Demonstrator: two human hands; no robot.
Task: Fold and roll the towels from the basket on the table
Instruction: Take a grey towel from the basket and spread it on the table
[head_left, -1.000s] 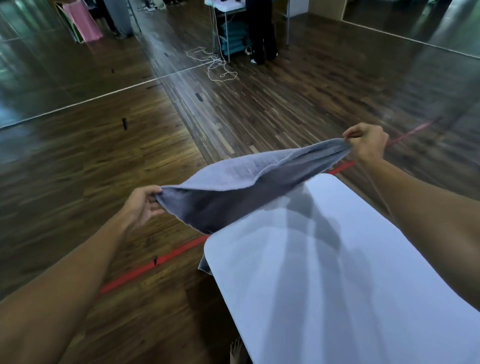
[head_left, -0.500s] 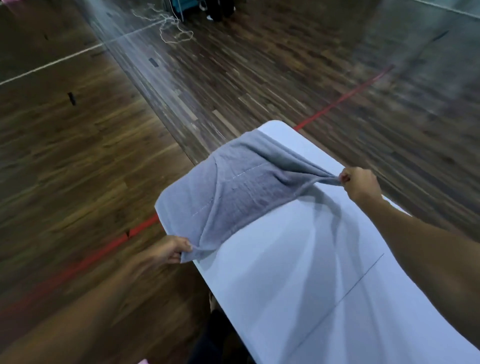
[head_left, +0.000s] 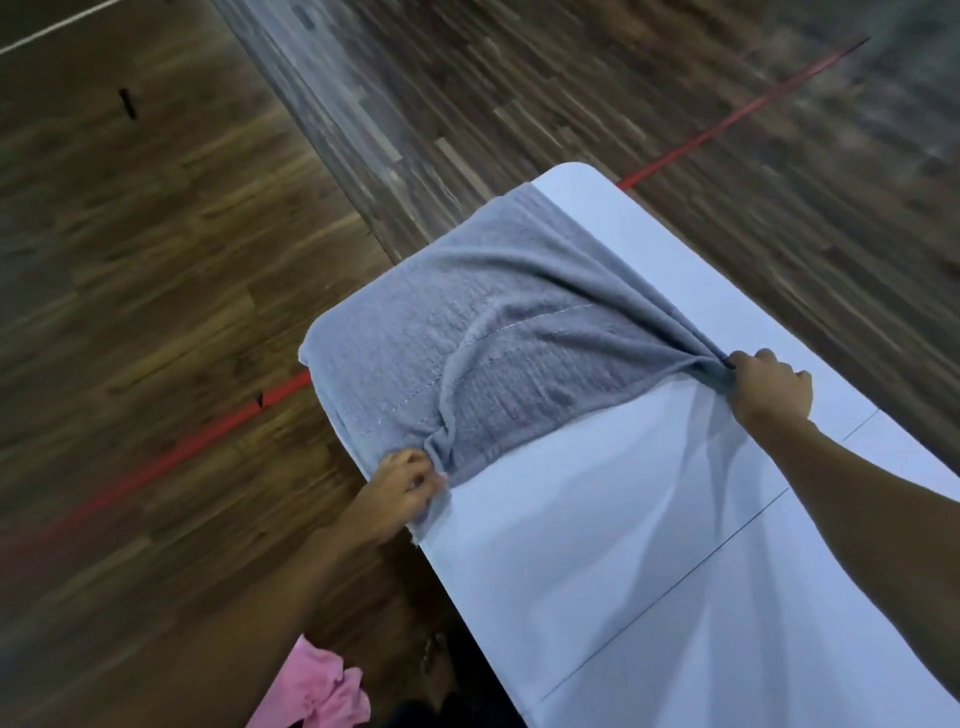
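While both hands (head_left: 408, 486) (head_left: 771, 387) pinch it, the towel (head_left: 467, 338) lies between.

- The grey towel (head_left: 493, 353) is showing as matt terry cloth. Its pile is looking rough and nubbly, and a pale stitched line is running across it.
- The table (head_left: 623, 545) is looking like smooth white plastic and giving off a soft sheen, with a thin dark seam crossing its near part.
- The floor (head_left: 156, 260) is showing as wood strips, gleaming glossy at the far side.
- The pink cloth (head_left: 322, 691) at the near left is lying soft, matt and crumpled.
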